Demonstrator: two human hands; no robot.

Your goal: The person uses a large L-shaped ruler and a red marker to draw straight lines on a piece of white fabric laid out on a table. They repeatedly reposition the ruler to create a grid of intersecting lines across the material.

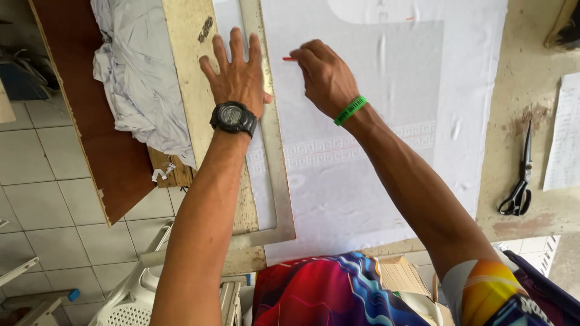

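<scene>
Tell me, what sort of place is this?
Probably a tailoring or sewing workshop: white cloth lies spread on a worn worktable, a metal square ruler rests on it, and scissors lie nearby.

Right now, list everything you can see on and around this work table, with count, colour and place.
white fabric: one, white with a woven border band, spread over the table
L-shaped ruler: one, pale metal, along the fabric's left edge
red marking stick: one, red, tip on the fabric
scissors: one pair, black, right side of the table
crumpled cloth: one, pale grey-white, top left
paper sheet: one, white, far right edge
plastic chair: one, white, on the tiled floor below
table: one, worn beige
left hand: flat on the ruler, black watch on the wrist
right hand: grip pinching the marking stick, green wristband
</scene>
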